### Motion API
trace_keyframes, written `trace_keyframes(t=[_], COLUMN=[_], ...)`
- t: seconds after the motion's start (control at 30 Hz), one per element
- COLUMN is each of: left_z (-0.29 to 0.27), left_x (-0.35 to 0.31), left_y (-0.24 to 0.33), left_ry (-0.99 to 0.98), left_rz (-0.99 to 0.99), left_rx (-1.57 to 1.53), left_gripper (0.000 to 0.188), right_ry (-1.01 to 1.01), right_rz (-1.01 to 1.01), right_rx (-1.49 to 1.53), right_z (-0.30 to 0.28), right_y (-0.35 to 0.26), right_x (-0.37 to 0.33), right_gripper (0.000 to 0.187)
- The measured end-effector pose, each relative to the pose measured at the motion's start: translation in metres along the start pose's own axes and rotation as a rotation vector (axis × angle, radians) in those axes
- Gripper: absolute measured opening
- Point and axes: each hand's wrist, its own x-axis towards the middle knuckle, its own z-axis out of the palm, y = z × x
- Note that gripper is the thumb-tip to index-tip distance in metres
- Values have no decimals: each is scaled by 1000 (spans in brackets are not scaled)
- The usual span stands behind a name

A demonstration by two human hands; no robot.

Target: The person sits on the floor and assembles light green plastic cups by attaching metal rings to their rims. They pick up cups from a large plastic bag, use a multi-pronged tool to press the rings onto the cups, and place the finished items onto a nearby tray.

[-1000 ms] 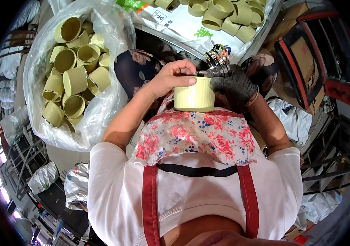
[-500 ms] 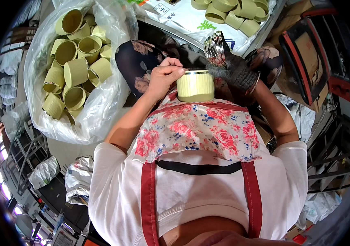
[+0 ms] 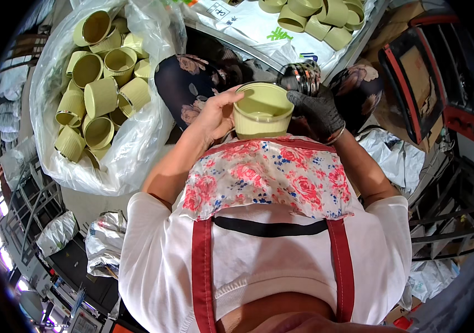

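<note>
A pale yellow-green cup [image 3: 262, 119] with ridged sides sits at my lap against the flowered apron, tilted so that its open mouth and inside show. My bare left hand [image 3: 220, 114] grips its left side, thumb at the rim. On the right, my right hand [image 3: 320, 111] wears a dark grey glove and holds a stack of shiny metal rings [image 3: 303, 76] just beyond the cup. The gloved thumb touches the cup's right rim. The fingers under the rings are partly hidden.
At left, a clear plastic bag [image 3: 137, 161] holds several similar cups [image 3: 101, 96], some with shiny rims. More cups [image 3: 317, 19] lie on a white printed sheet [image 3: 242, 25] on the table ahead. A black-and-red framed object [image 3: 414, 83] stands at right.
The cup has tipped so that its mouth now shows. My right hand has moved lower, and the rings have come down and right. My left hand has shifted lower along the cup's side.
</note>
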Motion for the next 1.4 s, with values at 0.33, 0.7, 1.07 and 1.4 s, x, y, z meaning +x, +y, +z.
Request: trace_keyframes(t=[0.33, 0.7, 1.07, 1.4], left_z=[21, -8, -22, -81], left_x=[-12, -122, 19, 336], left_y=[4, 104, 189, 139], left_ry=[168, 741, 507, 95], left_rz=[92, 1070, 1071, 497], left_rx=[129, 556, 947, 2298], left_gripper=[9, 12, 17, 45], right_ry=[-407, 104, 311, 450], right_rz=[-579, -136, -260, -335], right_rx=[-1130, 111, 226, 99], right_z=[11, 31, -27, -36], right_y=[-24, -74, -97, -95], right_x=[0, 31, 110, 125], right_gripper=[25, 20, 19, 17])
